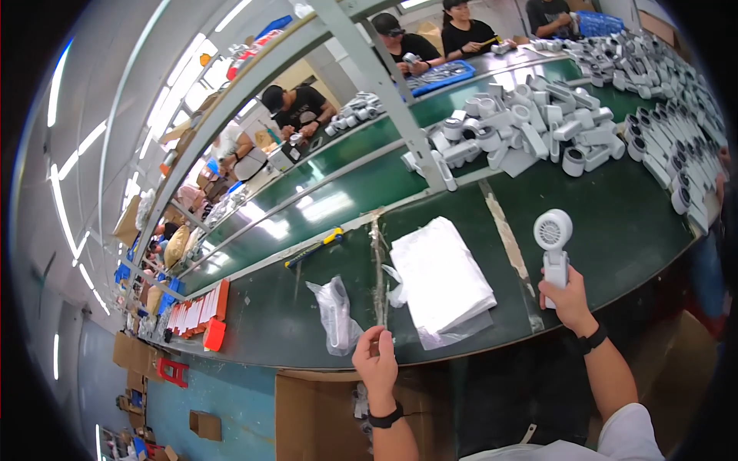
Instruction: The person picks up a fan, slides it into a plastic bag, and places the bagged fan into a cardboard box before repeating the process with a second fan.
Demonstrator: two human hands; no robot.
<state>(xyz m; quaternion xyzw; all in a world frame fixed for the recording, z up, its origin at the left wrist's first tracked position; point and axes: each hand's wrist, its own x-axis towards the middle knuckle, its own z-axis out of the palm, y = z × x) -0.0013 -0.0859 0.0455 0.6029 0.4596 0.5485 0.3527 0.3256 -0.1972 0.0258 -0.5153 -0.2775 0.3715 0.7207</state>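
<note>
My right hand (pixel 566 300) grips the handle of a white handheld fan (pixel 553 233), held upright over the bench with its round grille toward me. My left hand (pixel 375 365) is at the bench's near edge, its fingers loosely bent and apart, with nothing visible in them. Just beyond it, to the left, lies a clear plastic bag (pixel 336 316) with a pale item inside that I cannot make out. Between my hands rests a stack of flat white plastic bags (pixel 443 278), nearer to my left hand.
A large heap of white fans (pixel 530 123) covers the back right, with fans in rows (pixel 676 150) at far right. A yellow-and-black tool (pixel 314 248) lies on the green bench (pixel 261 307). Orange boxes (pixel 201 311) stand left. A metal post (pixel 400 115) rises behind; people work beyond.
</note>
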